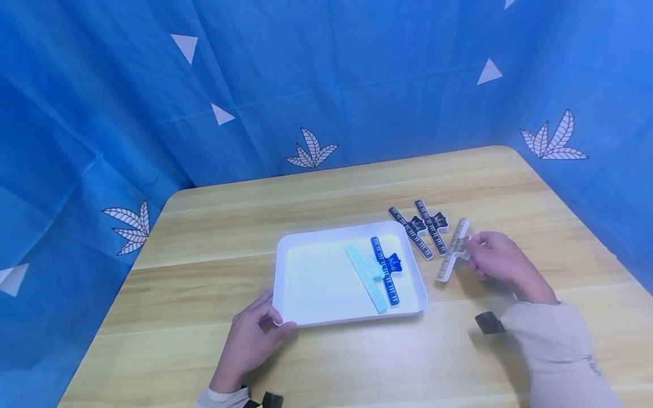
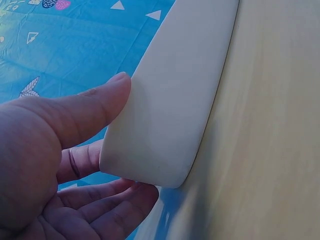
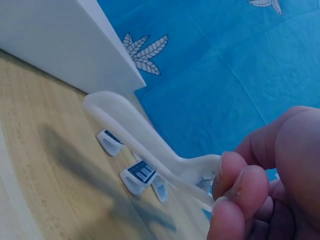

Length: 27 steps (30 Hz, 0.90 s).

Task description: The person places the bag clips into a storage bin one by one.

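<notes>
A white tray [image 1: 316, 283] lies on the table, its near left corner gripped by my left hand [image 1: 252, 337]. In the left wrist view, that thumb [image 2: 107, 102] is on the tray's side wall [image 2: 160, 100] and the fingers are around the corner. Inside the tray are a light-blue clip [image 1: 364, 277] and a dark-blue clip [image 1: 382, 266], side by side with keyboard patterns. Right of the tray, my right hand [image 1: 497, 258] pinches a white clip [image 1: 451, 255] by its handle. The right wrist view shows this clip [image 3: 135, 130] raised over the table, its shadow below.
Two black clips [image 1: 408, 229] [image 1: 433, 229] lie on the table beyond the tray's right side, close to the white clip. Blue patterned cloth [image 1: 357, 85] hangs behind the wooden table [image 1: 204, 226] and along its sides.
</notes>
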Each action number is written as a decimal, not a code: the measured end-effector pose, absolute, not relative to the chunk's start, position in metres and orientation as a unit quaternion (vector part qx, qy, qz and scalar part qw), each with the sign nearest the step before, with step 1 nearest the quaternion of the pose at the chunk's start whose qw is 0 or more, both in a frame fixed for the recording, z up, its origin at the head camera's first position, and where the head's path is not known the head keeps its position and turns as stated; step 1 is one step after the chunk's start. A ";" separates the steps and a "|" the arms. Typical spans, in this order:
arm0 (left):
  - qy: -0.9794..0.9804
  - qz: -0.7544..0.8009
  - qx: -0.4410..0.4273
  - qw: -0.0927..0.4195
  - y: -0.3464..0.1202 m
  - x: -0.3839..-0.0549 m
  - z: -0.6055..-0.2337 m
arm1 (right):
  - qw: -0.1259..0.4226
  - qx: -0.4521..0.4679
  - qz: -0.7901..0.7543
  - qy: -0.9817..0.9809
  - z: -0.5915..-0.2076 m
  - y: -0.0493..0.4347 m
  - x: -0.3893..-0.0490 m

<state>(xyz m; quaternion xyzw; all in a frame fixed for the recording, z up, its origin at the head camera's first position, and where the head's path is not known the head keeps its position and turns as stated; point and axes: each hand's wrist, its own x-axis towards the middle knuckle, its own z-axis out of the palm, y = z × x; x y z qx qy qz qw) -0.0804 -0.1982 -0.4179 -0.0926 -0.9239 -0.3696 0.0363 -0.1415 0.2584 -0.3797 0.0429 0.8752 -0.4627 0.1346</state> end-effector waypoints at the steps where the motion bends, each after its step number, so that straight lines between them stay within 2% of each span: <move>1: -0.924 -0.369 -0.090 0.035 -0.198 -0.080 -0.418 | 0.132 0.042 -0.463 0.875 -0.380 0.258 -0.141; 17: -0.922 -0.374 -0.092 0.034 -0.198 -0.080 -0.418 | 0.116 0.035 -0.472 0.873 -0.377 0.256 -0.139; 27: -0.912 -0.407 -0.056 -0.011 -0.196 -0.082 -0.418 | 0.104 0.028 -0.488 0.866 -0.375 0.250 -0.138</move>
